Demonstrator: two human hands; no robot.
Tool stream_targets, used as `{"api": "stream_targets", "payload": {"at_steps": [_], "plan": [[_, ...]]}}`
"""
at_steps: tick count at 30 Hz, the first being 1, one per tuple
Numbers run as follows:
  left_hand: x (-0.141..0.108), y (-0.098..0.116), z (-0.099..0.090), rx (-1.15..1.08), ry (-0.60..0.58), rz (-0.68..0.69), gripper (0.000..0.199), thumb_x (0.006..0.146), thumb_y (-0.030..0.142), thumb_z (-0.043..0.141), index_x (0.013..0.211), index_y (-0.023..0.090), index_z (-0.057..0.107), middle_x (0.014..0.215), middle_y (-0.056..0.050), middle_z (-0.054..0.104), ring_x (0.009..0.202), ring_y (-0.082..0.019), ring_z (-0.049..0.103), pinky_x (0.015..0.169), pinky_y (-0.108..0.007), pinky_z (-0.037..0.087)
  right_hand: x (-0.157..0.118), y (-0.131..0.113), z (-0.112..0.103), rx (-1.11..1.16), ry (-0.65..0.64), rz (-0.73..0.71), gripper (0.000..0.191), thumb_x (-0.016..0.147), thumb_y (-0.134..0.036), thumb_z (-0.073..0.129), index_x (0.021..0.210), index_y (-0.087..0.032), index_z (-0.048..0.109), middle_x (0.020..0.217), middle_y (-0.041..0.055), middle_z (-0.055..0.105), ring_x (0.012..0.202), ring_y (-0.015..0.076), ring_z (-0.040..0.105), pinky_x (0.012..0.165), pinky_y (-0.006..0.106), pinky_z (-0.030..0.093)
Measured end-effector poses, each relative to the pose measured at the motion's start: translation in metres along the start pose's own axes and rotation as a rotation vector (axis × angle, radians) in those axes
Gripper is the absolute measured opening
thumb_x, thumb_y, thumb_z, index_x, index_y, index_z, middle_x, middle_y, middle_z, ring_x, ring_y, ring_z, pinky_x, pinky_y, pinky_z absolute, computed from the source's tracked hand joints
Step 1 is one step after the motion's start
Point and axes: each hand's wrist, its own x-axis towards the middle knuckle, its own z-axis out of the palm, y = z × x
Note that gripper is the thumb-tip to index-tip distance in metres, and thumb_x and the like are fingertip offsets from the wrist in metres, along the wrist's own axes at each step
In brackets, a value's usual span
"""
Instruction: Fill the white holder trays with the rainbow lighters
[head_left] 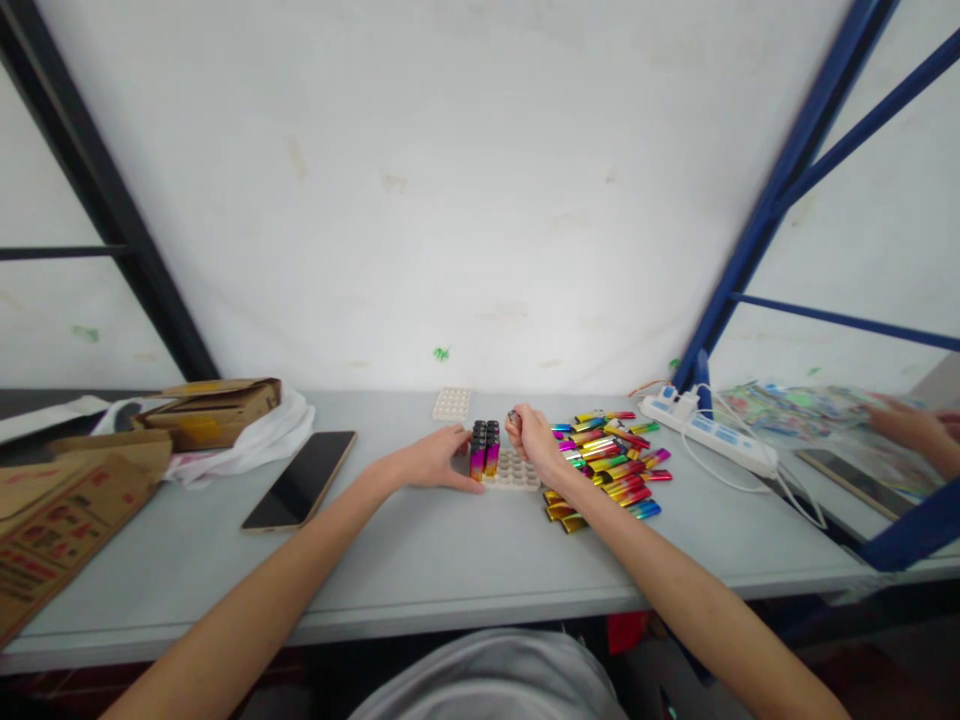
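Upright lighters with black tops and purple-to-gold bodies stand in rows at the left part of a pale tray with round holes. My left hand lies beside them on the left, thumb and fingers apart around the tray's left end. Above the tray's right part, my right hand is closed around a small item with a metallic end; most of it is hidden by the fingers. A pile of shiny multicoloured lighters lies to the right, partly behind my right forearm.
A second holed tray lies near the wall. To the left are a phone, a cardboard box, a white bag and brown cardboard. A power strip with cables is at the right. Another person's hand shows beyond the blue frame.
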Motion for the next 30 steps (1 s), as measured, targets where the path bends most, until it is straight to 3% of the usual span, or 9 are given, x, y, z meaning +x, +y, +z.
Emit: {"api": "stream_targets", "payload": {"at_steps": [9,16,20,23,26,30], "plan": [[-0.001,0.001,-0.001,0.004,-0.004,0.005,0.067,0.070,0.071,0.078,0.108,0.017,0.065,0.106,-0.010,0.065,0.098,-0.032,0.062,0.088,-0.041,0.050,-0.005,-0.006,-0.002,0.036,-0.038,0.042,0.049,0.092,-0.054,0.041,0.054,-0.024,0.035,0.047,-0.0078,0.023,0.041,0.0077,0.016,0.042,0.024,0.013],[-0.001,0.002,-0.002,-0.021,-0.005,0.008,0.069,0.070,0.071,0.077,0.110,0.016,0.066,0.108,-0.010,0.066,0.101,-0.031,0.061,0.091,-0.041,0.050,-0.003,0.003,-0.002,-0.038,-0.036,-0.018,0.043,0.091,-0.047,0.041,0.055,-0.023,0.037,0.047,-0.0065,0.029,0.041,0.0080,0.020,0.042,0.024,0.017],[-0.001,0.000,-0.001,-0.031,0.002,0.006,0.068,0.069,0.070,0.078,0.110,0.017,0.066,0.109,-0.010,0.066,0.100,-0.031,0.061,0.090,-0.040,0.050,-0.005,0.000,-0.005,-0.034,-0.057,-0.046,0.053,0.095,-0.061,0.040,0.058,-0.023,0.040,0.049,-0.0071,0.026,0.042,0.0086,0.021,0.042,0.024,0.018],[-0.001,0.001,-0.002,-0.024,-0.004,0.008,0.065,0.070,0.070,0.078,0.105,0.017,0.065,0.104,-0.010,0.066,0.097,-0.031,0.061,0.086,-0.040,0.050,-0.008,-0.007,-0.011,-0.056,-0.096,-0.133,0.058,0.095,-0.073,0.039,0.073,-0.021,0.055,0.054,-0.0071,0.032,0.044,0.0093,0.028,0.043,0.023,0.022],[0.000,0.001,-0.002,-0.019,-0.007,0.005,0.064,0.069,0.070,0.079,0.103,0.017,0.065,0.102,-0.009,0.065,0.095,-0.030,0.061,0.084,-0.039,0.049,-0.014,-0.017,-0.018,-0.106,-0.132,-0.256,0.055,0.095,-0.072,0.043,0.099,-0.021,0.063,0.066,-0.0050,0.046,0.048,0.0104,0.041,0.046,0.023,0.034],[0.000,0.001,-0.001,-0.038,-0.003,0.008,0.067,0.069,0.069,0.080,0.107,0.016,0.065,0.104,-0.010,0.065,0.095,-0.030,0.061,0.084,-0.039,0.049,-0.023,-0.031,-0.023,-0.244,-0.175,-0.392,0.043,0.094,-0.064,0.055,0.097,-0.022,0.061,0.085,0.0004,0.060,0.067,0.0135,0.058,0.062,0.026,0.048]]}}
